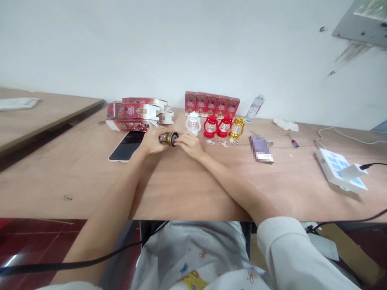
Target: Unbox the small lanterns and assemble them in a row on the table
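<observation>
My left hand (153,140) is wrapped round a small dark bronze lantern (171,139), which lies on its side with its round base turned to the right. At that base, the fingers of my right hand (191,144) are pinched together; whatever is between them is too small to make out. Just beyond my hands stand a white lantern (193,124), two red lanterns, the left one (211,127) beside the right one (224,127), and a gold lantern (237,128). Small pale pieces (223,143) lie in front of them.
Several red boxes (212,104) stand against the wall, while open-ended red boxes (133,110) are piled left. A phone (127,147) lies by my left hand. To the right are a blurred purple item (260,148), a screwdriver (293,141), a bottle (255,106) and a power strip (332,167).
</observation>
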Motion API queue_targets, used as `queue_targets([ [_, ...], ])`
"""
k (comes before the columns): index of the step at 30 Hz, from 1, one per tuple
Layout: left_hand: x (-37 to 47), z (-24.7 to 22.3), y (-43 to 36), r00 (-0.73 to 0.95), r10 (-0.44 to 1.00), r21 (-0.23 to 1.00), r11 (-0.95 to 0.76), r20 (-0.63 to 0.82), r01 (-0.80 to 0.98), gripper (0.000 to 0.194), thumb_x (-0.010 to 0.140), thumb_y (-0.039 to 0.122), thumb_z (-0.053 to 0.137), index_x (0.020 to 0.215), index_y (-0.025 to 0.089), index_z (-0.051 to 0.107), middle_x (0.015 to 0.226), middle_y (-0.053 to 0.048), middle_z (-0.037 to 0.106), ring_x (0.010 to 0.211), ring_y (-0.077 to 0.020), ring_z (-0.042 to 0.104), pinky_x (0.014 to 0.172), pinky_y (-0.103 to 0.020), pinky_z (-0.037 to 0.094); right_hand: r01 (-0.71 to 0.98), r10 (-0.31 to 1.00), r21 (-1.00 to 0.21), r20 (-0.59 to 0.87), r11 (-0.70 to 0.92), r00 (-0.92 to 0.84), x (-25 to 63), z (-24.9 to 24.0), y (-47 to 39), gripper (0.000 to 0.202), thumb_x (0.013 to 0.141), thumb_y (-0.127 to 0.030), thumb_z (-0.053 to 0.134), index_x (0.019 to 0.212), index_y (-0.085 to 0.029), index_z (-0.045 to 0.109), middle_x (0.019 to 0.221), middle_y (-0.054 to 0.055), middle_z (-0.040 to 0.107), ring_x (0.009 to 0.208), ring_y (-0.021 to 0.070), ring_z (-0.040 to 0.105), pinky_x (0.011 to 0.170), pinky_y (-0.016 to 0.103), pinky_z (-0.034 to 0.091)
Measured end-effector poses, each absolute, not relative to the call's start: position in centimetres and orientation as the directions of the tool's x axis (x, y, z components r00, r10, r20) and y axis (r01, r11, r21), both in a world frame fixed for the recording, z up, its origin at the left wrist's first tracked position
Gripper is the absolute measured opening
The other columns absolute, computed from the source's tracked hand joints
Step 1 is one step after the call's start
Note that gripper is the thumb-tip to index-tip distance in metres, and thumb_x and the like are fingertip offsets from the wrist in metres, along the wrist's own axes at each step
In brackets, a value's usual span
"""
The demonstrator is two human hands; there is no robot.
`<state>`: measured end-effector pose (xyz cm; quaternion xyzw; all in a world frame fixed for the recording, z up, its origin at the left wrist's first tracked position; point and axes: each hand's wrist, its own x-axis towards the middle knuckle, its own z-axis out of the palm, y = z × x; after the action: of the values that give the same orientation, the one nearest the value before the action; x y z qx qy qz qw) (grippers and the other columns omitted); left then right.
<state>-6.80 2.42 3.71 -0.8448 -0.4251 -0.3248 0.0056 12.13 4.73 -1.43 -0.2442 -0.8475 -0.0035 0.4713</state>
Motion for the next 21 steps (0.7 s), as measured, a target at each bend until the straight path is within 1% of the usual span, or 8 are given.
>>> queue_targets([
  [4,-6.7,3.8,2.5,0.478,0.72,0.275,-0.658,0.503,0.701,0.045,0.063,0.041,0.061,0.101,0.019,0.069,0.092,-0.005,0.07,0.082,-0.0242,0.064,0.075,-0.032,0.048,0.414,0.424,-0.235,0.782,0.879,-0.456,12.5,-1.5,4.5,0.018,0.088,-0.029,0.058,0.083,-0.02,0.072,0.083,0.005,0.071,0.081,0.0171,0.058,0.079,0.034,0.048],
  [7,-6.6,3.8,2.4,0.503,0.724,0.306,-0.67,0.472,0.676,0.046,0.062,0.041,0.062,0.102,0.019,0.07,0.101,-0.006,0.071,0.09,-0.0259,0.065,0.081,-0.033,0.049,0.398,0.434,-0.254,0.768,0.882,-0.472,12.7,-1.5,4.3,0.014,0.086,-0.028,0.061,0.081,-0.021,0.072,0.082,0.004,0.072,0.08,0.0166,0.058,0.077,0.033,0.048],
  [11,-6.4,4.0,2.2,0.521,0.736,0.352,-0.67,0.433,0.653,0.044,0.061,0.039,0.062,0.099,0.018,0.071,0.103,-0.006,0.071,0.093,-0.027,0.065,0.086,-0.034,0.049,0.356,0.459,-0.317,0.763,0.879,-0.455,13.0,-1.3,3.9,0.012,0.083,-0.027,0.064,0.077,-0.021,0.072,0.08,0.002,0.072,0.078,0.0153,0.057,0.076,0.03,0.049],
  [14,-6.3,4.0,2.2,0.546,0.711,0.374,-0.7,0.443,0.609,0.042,0.062,0.036,0.061,0.098,0.018,0.071,0.103,-0.005,0.071,0.094,-0.0266,0.065,0.087,-0.034,0.048,0.342,0.487,-0.361,0.758,0.867,-0.433,13.1,-1.2,3.7,0.013,0.084,-0.025,0.062,0.077,-0.02,0.071,0.079,0.001,0.071,0.077,0.0146,0.058,0.076,0.028,0.048],
  [16,-6.4,3.8,2.3,0.548,0.705,0.375,-0.706,0.449,0.601,0.041,0.061,0.036,0.061,0.097,0.018,0.071,0.104,-0.006,0.071,0.094,-0.0271,0.065,0.086,-0.034,0.049,0.337,0.478,-0.351,0.752,0.874,-0.455,13.1,-1.1,3.7,0.015,0.087,-0.024,0.059,0.078,-0.019,0.07,0.08,0.002,0.07,0.079,0.0148,0.058,0.077,0.029,0.048],
  [19,-6.4,3.6,2.5,0.525,0.724,0.372,-0.684,0.447,0.628,0.043,0.057,0.034,0.062,0.094,0.016,0.072,0.101,-0.007,0.071,0.092,-0.0279,0.066,0.083,-0.035,0.049,0.343,0.439,-0.293,0.742,0.892,-0.507,13.0,-1.0,3.6,0.019,0.091,-0.025,0.053,0.08,-0.018,0.068,0.081,0.004,0.068,0.081,0.0159,0.057,0.079,0.031,0.047],
  [21,-6.4,3.5,2.5,0.511,0.738,0.383,-0.67,0.441,0.636,0.043,0.056,0.033,0.062,0.093,0.016,0.071,0.098,-0.007,0.072,0.089,-0.0271,0.066,0.082,-0.034,0.049,0.358,0.424,-0.259,0.734,0.897,-0.531,13.0,-1.0,3.5,0.022,0.093,-0.026,0.048,0.081,-0.018,0.065,0.082,0.004,0.066,0.081,0.0165,0.056,0.081,0.033,0.046],
])
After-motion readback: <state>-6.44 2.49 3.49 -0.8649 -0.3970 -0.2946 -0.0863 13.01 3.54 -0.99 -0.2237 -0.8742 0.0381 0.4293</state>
